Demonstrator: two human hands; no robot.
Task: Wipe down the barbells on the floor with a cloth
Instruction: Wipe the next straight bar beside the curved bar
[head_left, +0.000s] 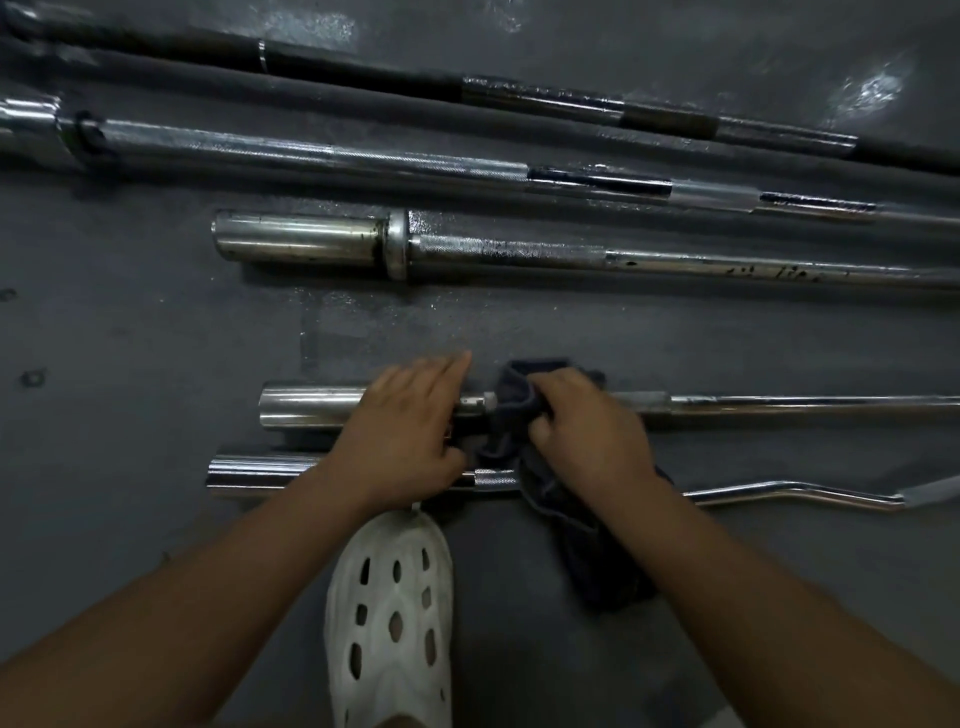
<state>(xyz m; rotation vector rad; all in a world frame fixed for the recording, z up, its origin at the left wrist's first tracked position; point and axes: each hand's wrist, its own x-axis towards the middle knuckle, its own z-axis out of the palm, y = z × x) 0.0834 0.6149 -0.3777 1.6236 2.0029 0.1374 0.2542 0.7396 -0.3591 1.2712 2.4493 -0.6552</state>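
Dark floor (156, 322) is crossed by several bars, and the barbell (779, 402) at frame centre is judged mid-wipe, a cloth (519, 415) gripped round it by the right hand (587, 431), its sleeve pressed by the flat-fingered left hand (410, 431); progress elsewhere cannot be told, and a white shoe (389, 613) is planted beside the curl bar (779, 493) below

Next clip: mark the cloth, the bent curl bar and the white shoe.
cloth (597, 556), head view, on its loose lower end.
bent curl bar (260, 470), head view, on the chrome sleeve at its left end.
white shoe (384, 592), head view, on the upper, between the holes.
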